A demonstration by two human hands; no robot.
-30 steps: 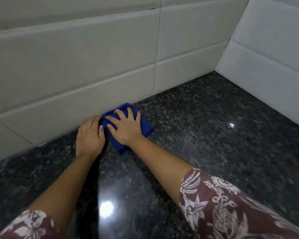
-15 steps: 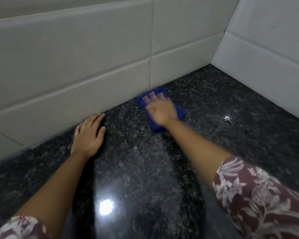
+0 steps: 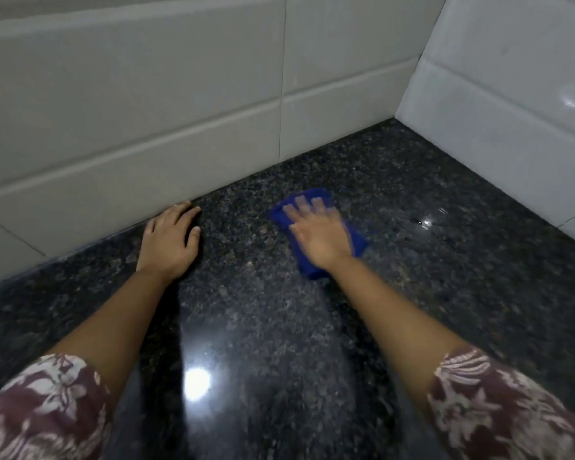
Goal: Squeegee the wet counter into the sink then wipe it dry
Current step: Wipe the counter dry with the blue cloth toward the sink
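A folded blue cloth point(image 3: 307, 264) lies flat on the dark speckled granite counter point(image 3: 429, 293). My right hand point(image 3: 319, 235) presses down on it, fingers spread and blurred by motion, covering most of the cloth. My left hand point(image 3: 170, 240) rests palm down on the counter to the left, fingertips touching the foot of the back wall, holding nothing. No sink or squeegee is in view.
White tiled walls close the counter at the back point(image 3: 180, 111) and on the right point(image 3: 512, 111), meeting in a corner at the upper right. A bright lamp reflection point(image 3: 197, 383) shines on the counter between my forearms.
My right hand has slid the blue cloth away from my left hand, rightward along the back wall, then a little toward me. My left hand has stayed flat by the wall.
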